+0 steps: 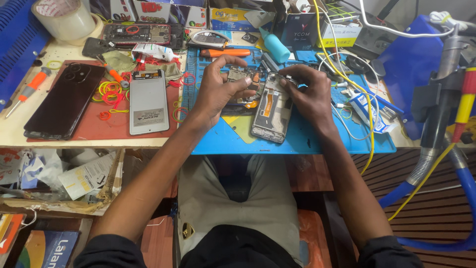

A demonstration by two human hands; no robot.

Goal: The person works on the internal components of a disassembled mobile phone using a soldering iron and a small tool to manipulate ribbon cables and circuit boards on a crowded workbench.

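An opened phone frame with an orange flex cable lies on the blue work mat. My left hand pinches a small circuit board just above the mat, left of the frame's top. My right hand rests on the frame's upper right edge, fingers curled on its top corner and holding it. The two hands are close together over the frame's top end.
A white phone panel and a dark phone back lie on a red mat at left with rubber bands. Tape roll, orange screwdriver, another open phone, boxes at the back, yellow cable at right.
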